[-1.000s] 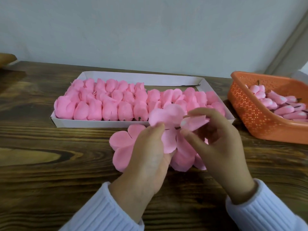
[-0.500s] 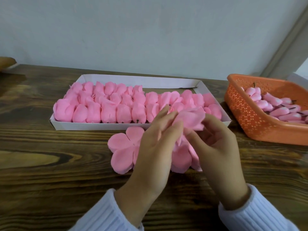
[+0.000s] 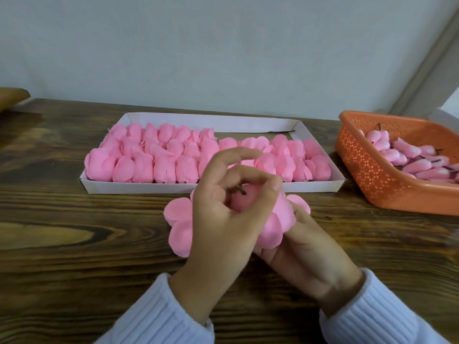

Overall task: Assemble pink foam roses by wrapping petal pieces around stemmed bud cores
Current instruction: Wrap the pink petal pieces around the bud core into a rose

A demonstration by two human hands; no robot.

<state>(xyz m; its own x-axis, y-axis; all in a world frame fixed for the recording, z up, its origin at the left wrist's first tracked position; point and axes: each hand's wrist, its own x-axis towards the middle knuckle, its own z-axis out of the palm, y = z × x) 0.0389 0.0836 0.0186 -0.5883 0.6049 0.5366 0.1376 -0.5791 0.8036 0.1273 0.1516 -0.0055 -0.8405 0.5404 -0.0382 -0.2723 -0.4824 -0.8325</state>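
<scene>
Soft even daylight, faint shadows, no glare, slight overall softness, wide-angle bowing at the edges

A dark brown wooden table [image 3: 74,281] with wavy lines stands by a pale wall [image 3: 198,50], with a flat white tray [image 3: 211,121] at the back, an orange basket [image 3: 372,177] full of little holes to its right, and a tan thing [image 3: 11,96] at the far left edge.

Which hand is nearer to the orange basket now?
Right. The right hand sits left of the orange basket; the left hand is farther left, across the rose.
</scene>
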